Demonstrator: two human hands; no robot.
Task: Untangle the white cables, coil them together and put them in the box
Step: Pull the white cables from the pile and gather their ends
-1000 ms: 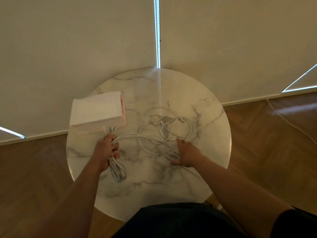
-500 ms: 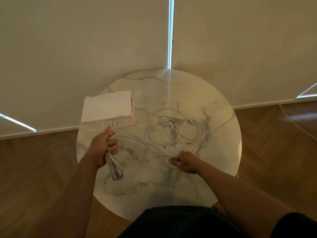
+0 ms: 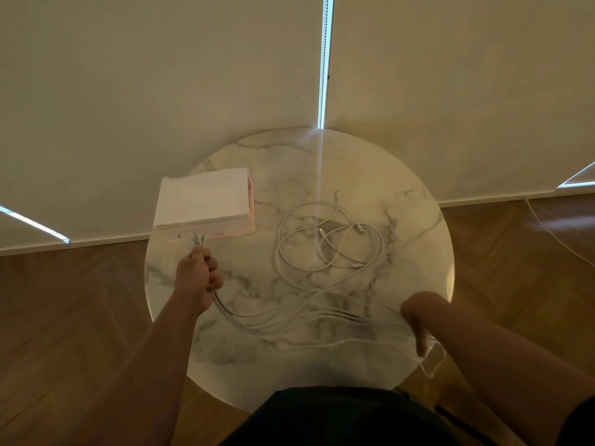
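Several white cables (image 3: 289, 320) stretch low across the round marble table (image 3: 322, 162) between my two hands. My left hand (image 3: 199, 275) grips one end of the bundle in a fist, and the connector tips (image 3: 197, 239) stick out above it, just in front of the box. My right hand (image 3: 418, 320), blurred, holds the strands at the table's near right edge, and a bit of cable hangs past it. The rest of the cables lie in a loose tangle (image 3: 328, 243) mid-table. The box (image 3: 203, 201), white-topped with pink sides, sits at the table's far left.
Pale roller blinds hang right behind the table, with a bead chain (image 3: 325, 59) in the gap between them. Wooden floor (image 3: 64, 317) surrounds the table. A thin cord (image 3: 547, 226) lies on the floor at the right. My dark clothing fills the bottom edge.
My right hand has pulled back toward me and to the right, drawing the strands out from the tangle. My left hand kept its grip near the box.
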